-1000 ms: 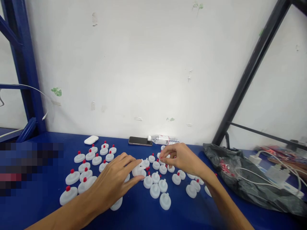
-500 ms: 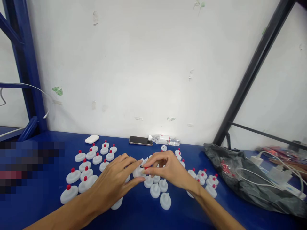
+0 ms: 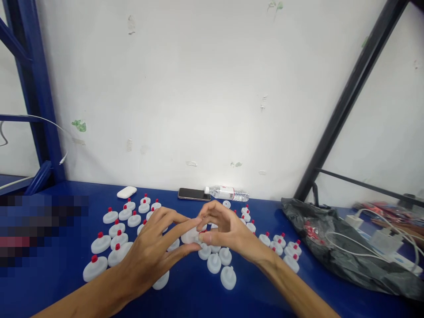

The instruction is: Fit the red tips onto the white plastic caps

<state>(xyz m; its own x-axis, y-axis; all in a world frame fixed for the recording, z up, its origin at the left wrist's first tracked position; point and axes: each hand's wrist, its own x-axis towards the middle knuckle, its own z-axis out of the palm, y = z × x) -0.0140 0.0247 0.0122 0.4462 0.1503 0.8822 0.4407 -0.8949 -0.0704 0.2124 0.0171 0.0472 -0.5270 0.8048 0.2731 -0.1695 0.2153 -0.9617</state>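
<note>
Between my hands, above the table, is a white plastic nozzle lid (image 3: 189, 236), partly covered by fingers. My left hand (image 3: 157, 240) grips it from the left, fingers above and thumb below. The curled fingers and thumb of my right hand (image 3: 225, 227) close on its right side; its spout and any red tip cap there are hidden. Below and to the right stand several white nozzle lids with bare spouts (image 3: 228, 278). To the left stand several lids with red tip caps (image 3: 100, 243), and one white lid (image 3: 161, 281) is half hidden by my left forearm.
More red-capped lids (image 3: 291, 263) stand at right, near a black plastic bag (image 3: 318, 238) holding small red pieces. White cables (image 3: 361, 249) cross the bag. A phone (image 3: 194, 194), a water bottle (image 3: 225, 193) and a white case (image 3: 126, 192) lie along the wall.
The red tip cap seen between my right fingertips is now hidden. My right fingers have shifted and closed in around the lid; my left hand stays nearly in place.
</note>
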